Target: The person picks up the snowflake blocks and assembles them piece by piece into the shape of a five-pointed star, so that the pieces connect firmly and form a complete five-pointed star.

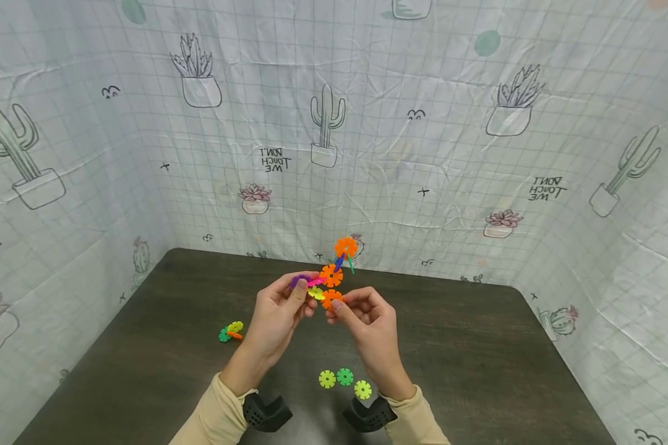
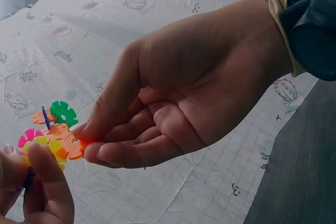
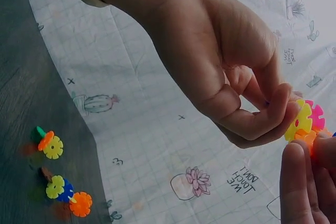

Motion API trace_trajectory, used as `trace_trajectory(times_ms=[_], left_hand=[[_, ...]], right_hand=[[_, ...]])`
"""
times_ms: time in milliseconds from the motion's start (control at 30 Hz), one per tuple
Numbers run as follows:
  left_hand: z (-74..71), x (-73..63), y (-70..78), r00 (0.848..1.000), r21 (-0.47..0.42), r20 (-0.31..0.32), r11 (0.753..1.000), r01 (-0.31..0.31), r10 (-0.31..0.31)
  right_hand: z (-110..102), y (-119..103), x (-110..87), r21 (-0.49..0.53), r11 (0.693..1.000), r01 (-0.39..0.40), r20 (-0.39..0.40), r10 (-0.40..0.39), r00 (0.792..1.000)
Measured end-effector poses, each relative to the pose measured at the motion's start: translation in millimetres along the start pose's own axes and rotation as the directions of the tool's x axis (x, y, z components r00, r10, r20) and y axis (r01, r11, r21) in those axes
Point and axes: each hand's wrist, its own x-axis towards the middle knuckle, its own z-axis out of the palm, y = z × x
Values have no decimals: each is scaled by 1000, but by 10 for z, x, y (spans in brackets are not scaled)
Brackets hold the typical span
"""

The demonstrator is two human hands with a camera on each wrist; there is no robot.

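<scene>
A linked chain of notched plastic discs is held up between both hands over the table. My left hand [image 1: 274, 315] pinches the chain at its left end, by the purple disc [image 1: 297, 282] and close to the yellow disc [image 1: 315, 293]. Thumb and fingers of my right hand [image 1: 374, 324] pinch the lower orange disc [image 1: 330, 299], which meets the yellow one. A pink disc [image 1: 316, 281] joins a second orange disc [image 1: 331, 275]; above it follow a blue disc [image 1: 339, 263], a green disc [image 2: 63, 113] and a top orange disc [image 1: 346, 247]. Fingers partly hide the purple disc.
On the dark table [image 1: 451, 346], two loose yellow discs [image 1: 327, 379] flank a green disc [image 1: 344, 376] between the forearms. A small joined cluster [image 1: 233, 334] lies left of the left wrist. Another cluster [image 3: 64, 190] shows in the right wrist view. Patterned cloth [image 1: 378, 154] surrounds the table's back and sides.
</scene>
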Motion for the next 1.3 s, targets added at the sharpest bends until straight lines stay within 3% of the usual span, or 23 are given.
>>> trace_trajectory(times_ms=[500, 967, 1300], left_hand=[[42, -49, -46, 999, 17, -50, 1000, -22, 23], [25, -60, -68, 998, 32, -63, 999, -15, 17], [37, -58, -97, 996, -24, -91, 1000, -6, 4]], right_hand=[[42, 60, -47, 51, 997, -51, -64, 54, 996], [45, 83, -60, 64, 997, -30, -59, 34, 998], [170, 154, -120, 97, 995, -16, -201, 35, 979]])
